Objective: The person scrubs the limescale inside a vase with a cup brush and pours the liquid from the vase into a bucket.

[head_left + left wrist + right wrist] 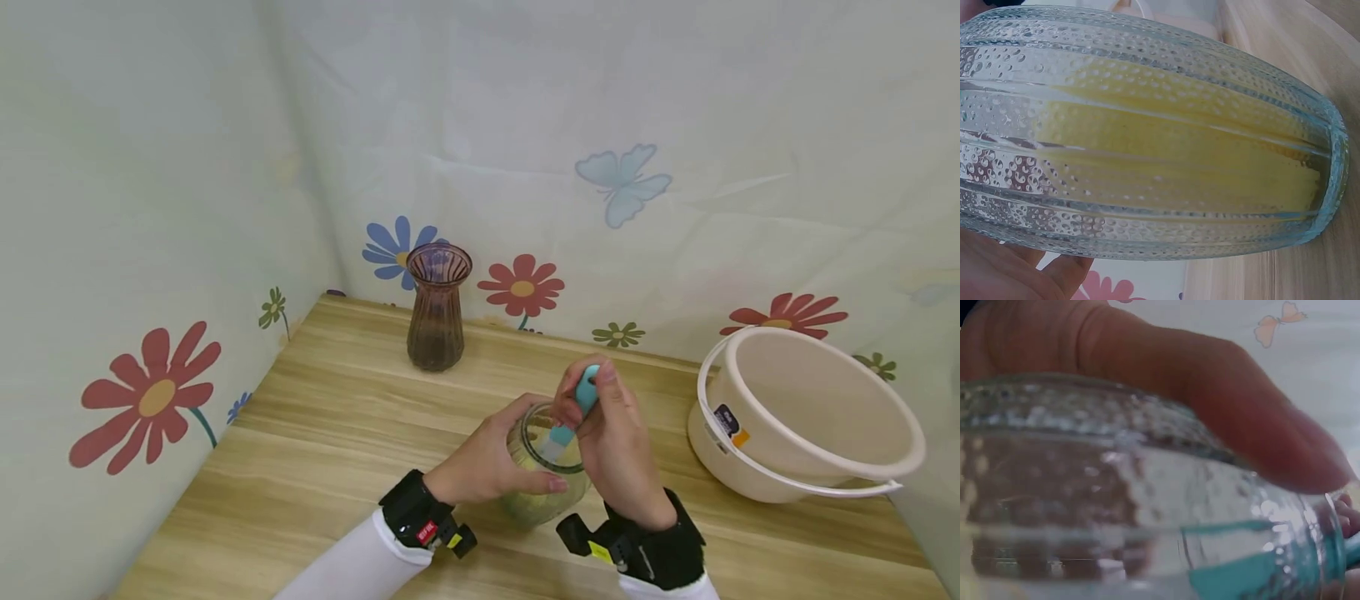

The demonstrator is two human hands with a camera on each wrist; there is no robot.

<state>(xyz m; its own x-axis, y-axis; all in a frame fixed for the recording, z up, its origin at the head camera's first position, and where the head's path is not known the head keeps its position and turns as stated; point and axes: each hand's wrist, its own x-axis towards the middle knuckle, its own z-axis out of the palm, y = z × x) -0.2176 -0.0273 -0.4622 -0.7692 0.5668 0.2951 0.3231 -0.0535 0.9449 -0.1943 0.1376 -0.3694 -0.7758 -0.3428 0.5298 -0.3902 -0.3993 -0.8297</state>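
Note:
A clear glass jar (542, 504) with ribbed, bumpy walls stands tilted over the wooden table. My left hand (491, 458) grips it around its upper side, thumb across the near side below the rim. My right hand (618, 450) holds the turquoise handle (587, 390) of a sponge brush, which goes down through the jar's mouth. Through the glass in the left wrist view, a yellow sponge head (1179, 144) reaches close to the base. The right wrist view has the left thumb (1222, 387) lying along the jar near its neck.
A purple ribbed glass vase (435, 333) stands upright at the back of the wooden table (330, 392). To the right sits a beige bucket (708, 454) with its white handle hanging down in front. Flower-printed cloth (480, 108) rises behind and on the left.

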